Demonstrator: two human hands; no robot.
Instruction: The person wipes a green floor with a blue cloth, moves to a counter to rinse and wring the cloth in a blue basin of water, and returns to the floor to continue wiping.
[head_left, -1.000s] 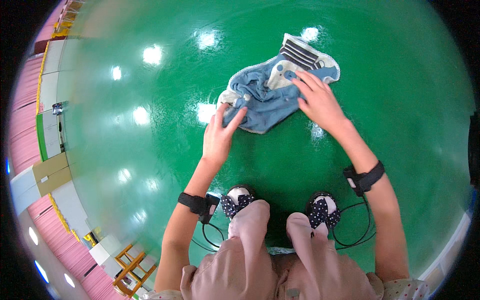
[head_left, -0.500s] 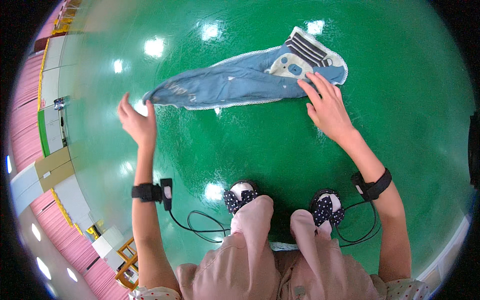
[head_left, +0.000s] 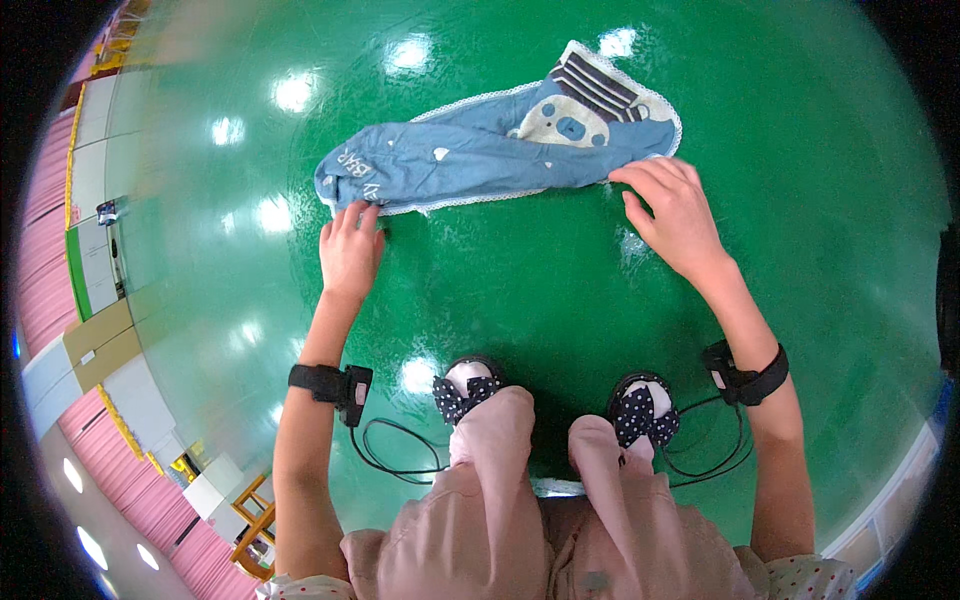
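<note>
Blue cloth [head_left: 480, 160] lies spread left to right on the green floor [head_left: 520, 290], rumpled, bear face [head_left: 566, 125] toward its right end. Left hand [head_left: 350, 252] is at the cloth's near-left edge, right hand [head_left: 678, 215] at its near-right edge. Hands well apart, both partly curled; whether either pinches fabric is unclear.

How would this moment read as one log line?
blue cloth: rumpled on green floor; left hand: at its left end; right hand: at its near edge, toward right

Lg. indoor rm. or hall, exact type unclear: glossy green floor [head_left: 480, 285] w/ reflections, pink curtains [head_left: 45, 280], ceiling lts. [head_left: 91, 548], wooden chair [head_left: 260, 525].
</note>
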